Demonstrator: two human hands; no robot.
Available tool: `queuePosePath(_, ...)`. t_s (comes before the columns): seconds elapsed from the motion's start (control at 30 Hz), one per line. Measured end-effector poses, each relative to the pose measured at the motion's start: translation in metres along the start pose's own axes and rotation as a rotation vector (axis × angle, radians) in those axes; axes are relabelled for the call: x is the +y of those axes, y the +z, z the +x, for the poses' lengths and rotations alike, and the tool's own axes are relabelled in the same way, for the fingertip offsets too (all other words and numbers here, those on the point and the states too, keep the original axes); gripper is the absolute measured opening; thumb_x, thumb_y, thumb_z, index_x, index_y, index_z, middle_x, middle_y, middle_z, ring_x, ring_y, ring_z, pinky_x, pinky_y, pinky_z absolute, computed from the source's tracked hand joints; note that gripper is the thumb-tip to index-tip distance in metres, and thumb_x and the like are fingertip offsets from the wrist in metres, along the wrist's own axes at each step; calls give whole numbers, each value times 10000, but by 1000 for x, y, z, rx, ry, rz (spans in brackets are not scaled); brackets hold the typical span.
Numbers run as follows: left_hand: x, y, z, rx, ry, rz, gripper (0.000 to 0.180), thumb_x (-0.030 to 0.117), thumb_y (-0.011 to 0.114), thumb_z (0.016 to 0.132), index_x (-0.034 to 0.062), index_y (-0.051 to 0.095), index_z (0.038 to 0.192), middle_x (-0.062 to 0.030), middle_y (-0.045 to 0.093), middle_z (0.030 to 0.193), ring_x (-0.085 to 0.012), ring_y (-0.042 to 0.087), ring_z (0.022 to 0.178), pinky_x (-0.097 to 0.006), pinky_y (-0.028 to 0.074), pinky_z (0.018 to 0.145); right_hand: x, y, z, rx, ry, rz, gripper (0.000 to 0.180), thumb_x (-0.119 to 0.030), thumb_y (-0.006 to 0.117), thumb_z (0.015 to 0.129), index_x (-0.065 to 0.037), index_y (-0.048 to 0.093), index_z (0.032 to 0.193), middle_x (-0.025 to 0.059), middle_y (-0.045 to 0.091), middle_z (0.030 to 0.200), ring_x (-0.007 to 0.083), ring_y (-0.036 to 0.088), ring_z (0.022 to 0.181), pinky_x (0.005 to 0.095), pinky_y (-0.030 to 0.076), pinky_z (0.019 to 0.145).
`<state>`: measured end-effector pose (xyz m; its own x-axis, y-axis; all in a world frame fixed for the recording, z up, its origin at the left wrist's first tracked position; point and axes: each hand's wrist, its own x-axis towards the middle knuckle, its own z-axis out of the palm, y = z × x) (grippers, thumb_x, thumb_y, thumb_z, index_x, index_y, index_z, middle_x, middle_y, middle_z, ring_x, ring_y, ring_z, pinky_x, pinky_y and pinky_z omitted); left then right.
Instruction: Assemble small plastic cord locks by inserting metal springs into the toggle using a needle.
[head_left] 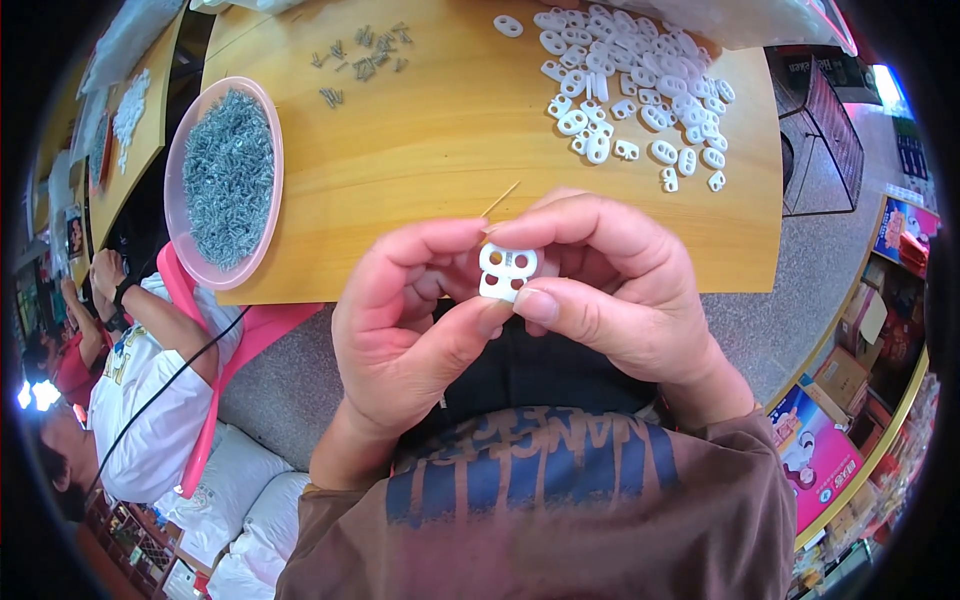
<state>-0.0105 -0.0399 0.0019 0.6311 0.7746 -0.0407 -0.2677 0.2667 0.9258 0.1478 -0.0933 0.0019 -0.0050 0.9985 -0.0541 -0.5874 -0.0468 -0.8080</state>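
Observation:
Just past the table's front edge, my left hand [415, 305] and my right hand [620, 285] meet on a small white plastic cord lock [507, 262]. Fingertips and thumbs of both hands pinch it from above and below. Its face has two round holes in the upper part and two in the lower part. A thin wooden toothpick [502, 198] points away beyond the index fingertips; whether a finger grips it or it lies on the table, I cannot tell. My curled fingers hide the cord lock's sides and back.
On the wooden table [400, 150] a pink oval bowl [277, 185] full of small metal springs [228, 175] stands at the left. Several loose springs [368, 52] lie at the back. White plastic pieces [650, 85] are heaped at the back right. A person [165, 370] sits to the left.

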Motion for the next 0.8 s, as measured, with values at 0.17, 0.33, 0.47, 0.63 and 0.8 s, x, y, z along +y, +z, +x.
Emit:
queuePosePath(0.17, -3, -3, -3, -5, -26, -14, 387, -45, 577, 777, -45, 416, 1129, -121, 555, 986, -136, 555, 855, -246, 458, 753, -3, 0, 0, 21, 103, 42, 252, -1, 552, 806, 45, 524, 1052, 107, 566, 934, 97, 547, 722, 191, 462, 599)
queuePosePath(0.33, -1, -5, -5, 16, 6, 108, 344, -41, 591, 768, -50, 463, 1087, -114, 549, 944, -132, 554, 816, -235, 457, 724, -5, 0, 0, 35, 138, 42, 247, -15, 551, 811, 49, 526, 1049, 109, 575, 930, 90, 546, 672, 184, 456, 590)
queuePosePath(0.47, 0, -5, -5, 17, -9, 57, 334, -36, 600, 763, -56, 476, 1072, -111, 548, 933, -132, 554, 815, -231, 450, 719, -2, -1, 0, 16, 128, 26, 259, -6, 550, 807, 53, 522, 1057, 110, 568, 934, 95, 549, 691, 188, 458, 607)
queuePosePath(0.63, -4, -5, -4, -9, 86, 122, 321, -21, 608, 763, -57, 479, 1055, -102, 546, 917, -128, 550, 800, -226, 441, 696, 1, -6, 0, -104, -65, -239, 370, 51, 626, 727, 52, 516, 1081, 112, 545, 953, 149, 565, 850, 240, 465, 738)
queuePosePath(0.8, -7, -3, -5, 22, 97, 76, 315, -16, 616, 757, -55, 487, 1043, -100, 548, 898, -126, 549, 785, -222, 438, 679, -2, -6, -1, -87, -24, -294, 386, 56, 649, 703, 50, 526, 1069, 114, 546, 957, 162, 564, 882, 257, 460, 772)
